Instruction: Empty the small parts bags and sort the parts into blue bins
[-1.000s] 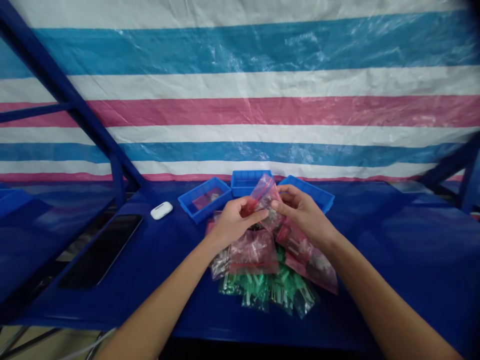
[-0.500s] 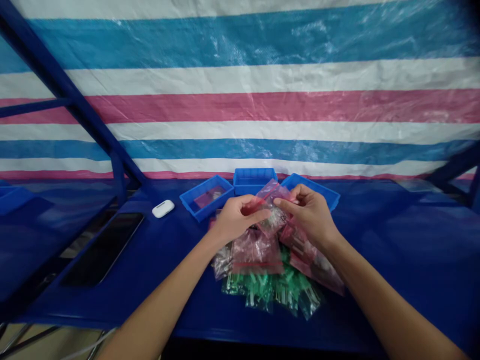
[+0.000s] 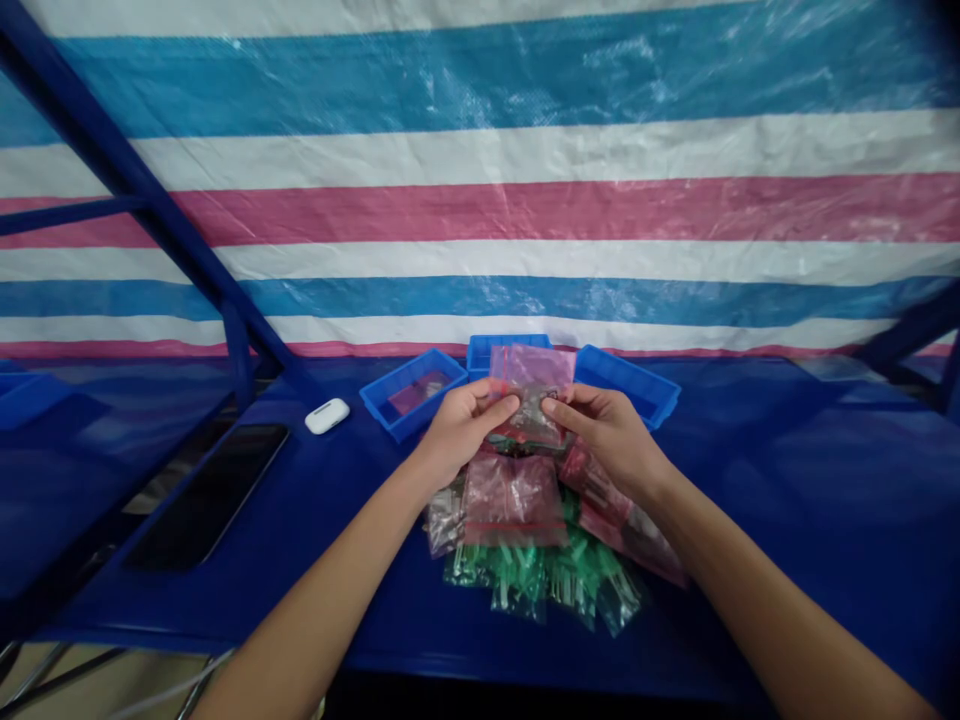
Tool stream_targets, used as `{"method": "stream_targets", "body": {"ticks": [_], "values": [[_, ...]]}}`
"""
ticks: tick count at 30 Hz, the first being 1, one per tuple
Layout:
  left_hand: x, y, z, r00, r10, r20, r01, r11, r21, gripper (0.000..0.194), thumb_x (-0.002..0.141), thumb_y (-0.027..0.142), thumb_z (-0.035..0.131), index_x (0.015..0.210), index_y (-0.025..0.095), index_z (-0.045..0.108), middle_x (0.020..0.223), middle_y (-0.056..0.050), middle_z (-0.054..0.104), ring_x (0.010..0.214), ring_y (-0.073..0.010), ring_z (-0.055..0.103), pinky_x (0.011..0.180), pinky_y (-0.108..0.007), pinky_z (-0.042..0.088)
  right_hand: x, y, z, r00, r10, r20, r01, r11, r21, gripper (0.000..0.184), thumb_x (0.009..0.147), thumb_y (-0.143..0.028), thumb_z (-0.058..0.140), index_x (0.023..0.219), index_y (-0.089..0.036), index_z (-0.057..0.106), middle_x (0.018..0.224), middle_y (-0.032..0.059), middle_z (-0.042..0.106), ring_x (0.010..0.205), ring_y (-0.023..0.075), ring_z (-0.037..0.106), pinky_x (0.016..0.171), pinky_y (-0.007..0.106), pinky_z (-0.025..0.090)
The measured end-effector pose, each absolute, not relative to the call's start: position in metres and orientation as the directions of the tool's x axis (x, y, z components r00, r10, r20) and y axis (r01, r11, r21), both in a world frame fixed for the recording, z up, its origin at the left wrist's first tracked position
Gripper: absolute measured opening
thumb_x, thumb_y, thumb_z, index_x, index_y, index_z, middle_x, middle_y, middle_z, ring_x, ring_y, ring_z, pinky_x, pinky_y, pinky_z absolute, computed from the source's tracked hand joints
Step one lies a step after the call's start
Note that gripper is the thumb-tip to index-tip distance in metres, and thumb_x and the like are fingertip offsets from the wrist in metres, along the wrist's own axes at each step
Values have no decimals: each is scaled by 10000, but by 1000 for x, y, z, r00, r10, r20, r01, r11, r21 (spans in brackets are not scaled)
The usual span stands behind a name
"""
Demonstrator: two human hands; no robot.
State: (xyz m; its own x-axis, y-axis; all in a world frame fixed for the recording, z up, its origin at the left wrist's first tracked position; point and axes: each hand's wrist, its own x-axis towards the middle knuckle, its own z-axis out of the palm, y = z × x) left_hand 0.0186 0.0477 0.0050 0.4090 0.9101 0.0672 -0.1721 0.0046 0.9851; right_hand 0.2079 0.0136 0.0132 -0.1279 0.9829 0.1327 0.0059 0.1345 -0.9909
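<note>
Both my hands hold up one small pink plastic bag with small parts inside, above a pile on the blue table. My left hand pinches its left edge and my right hand pinches its right edge. Under my hands lie more pink bags and, nearer to me, several green bags. Behind the held bag stand three blue trays: a left tray with a pink bag in it, a middle tray and a right tray.
A white earbud case lies left of the trays. A black phone rests further left on the blue table. A blue steel frame rises at the left. A striped tarpaulin closes the back.
The held pink bag has turned from a tilt to flat and upright facing me, and both hands have shifted slightly apart to its two side edges.
</note>
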Motion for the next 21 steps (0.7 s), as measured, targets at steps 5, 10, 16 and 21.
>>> {"method": "stream_targets", "body": {"ticks": [5,10,16,21], "values": [[21,45,7,409,912,33,-191,50,980,323,836,442,648,917,130,672,860,-64,676,749,-150,629,708,-281,492,210,17,7,-123,987,101,-17,100,-995,287,759,-458,720,817,-190,634,750,6,618,694,147,552,665,302,463],[24,41,9,426,905,-2,-161,79,984,382,775,513,686,860,141,664,738,-35,644,637,-145,614,640,-289,495,207,15,9,-198,979,56,-8,56,-998,335,673,-463,784,821,-200,639,791,16,651,736,177,589,699,336,489],[17,43,6,378,926,1,-28,10,1000,388,773,533,674,752,146,660,636,-2,589,557,-104,518,534,-224,394,206,12,16,-208,971,117,-111,95,-989,234,795,-441,691,833,-213,659,836,7,655,809,168,596,777,317,465],[19,42,7,417,909,3,-92,39,995,392,799,546,638,773,156,666,658,-17,600,622,-131,563,593,-249,430,208,14,16,-169,981,97,-121,77,-990,264,812,-448,675,744,-194,647,746,-3,622,682,127,541,697,283,440]]}}
